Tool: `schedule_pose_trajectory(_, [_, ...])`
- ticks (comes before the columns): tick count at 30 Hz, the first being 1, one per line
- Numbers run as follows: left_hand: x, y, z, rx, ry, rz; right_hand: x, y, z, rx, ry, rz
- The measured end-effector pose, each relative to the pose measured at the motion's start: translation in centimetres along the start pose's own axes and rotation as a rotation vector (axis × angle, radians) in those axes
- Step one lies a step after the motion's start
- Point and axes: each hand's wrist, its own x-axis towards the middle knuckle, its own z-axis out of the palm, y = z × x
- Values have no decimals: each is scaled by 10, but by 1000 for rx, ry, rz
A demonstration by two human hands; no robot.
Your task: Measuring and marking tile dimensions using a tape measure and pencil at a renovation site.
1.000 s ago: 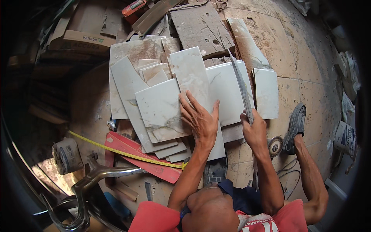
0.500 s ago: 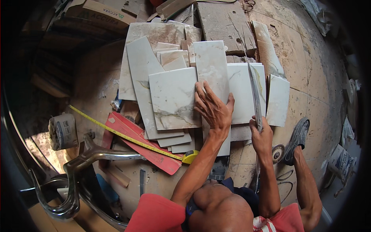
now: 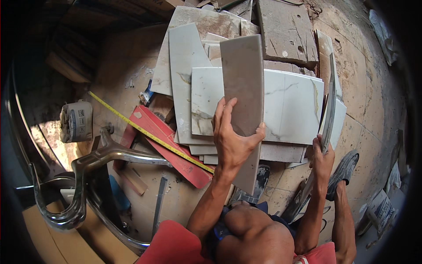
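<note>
My left hand [image 3: 233,143] grips a long narrow tile strip [image 3: 242,75] by its edges, fingers on one side and thumb on the other. The strip is tilted up over a stack of white marble-patterned tiles [image 3: 285,105], its face in shade. To the right, my right hand [image 3: 323,158] is closed round a long thin grey strip [image 3: 330,105], seen nearly edge-on; I cannot make out its material. That strip runs from beside the stack down past my right forearm. Under the stack's left side lies a curved-edged tile piece [image 3: 187,66].
A drawn-out yellow tape measure [image 3: 151,133] crosses a red flat piece [image 3: 176,155] at left. Near it stands a chrome tubular frame [image 3: 118,159]. A worn wooden block [image 3: 288,33] lies behind the tiles. A sandalled foot [image 3: 343,171] is at right, a bag [image 3: 78,121] far left.
My left hand, which lay spread on the strip, now grips it and has tilted it up off the stack. My right hand still holds the thin grey strip. The whole view has shifted.
</note>
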Motion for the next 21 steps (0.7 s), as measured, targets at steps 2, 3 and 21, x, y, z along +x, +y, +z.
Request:
schedule_pose_trajectory(2, [2, -2, -5, -240, -66, -162, 20, 7, -41, -51, 137, -91])
schedule_pose_trajectory(3, [-2, -26, -32, -240, -30, -280, 36, 28, -18, -59, 118, -132])
schedule_pose_trajectory(21, [9, -132, -92, 726, 339, -291, 65, 7, 3, -311, 167, -110])
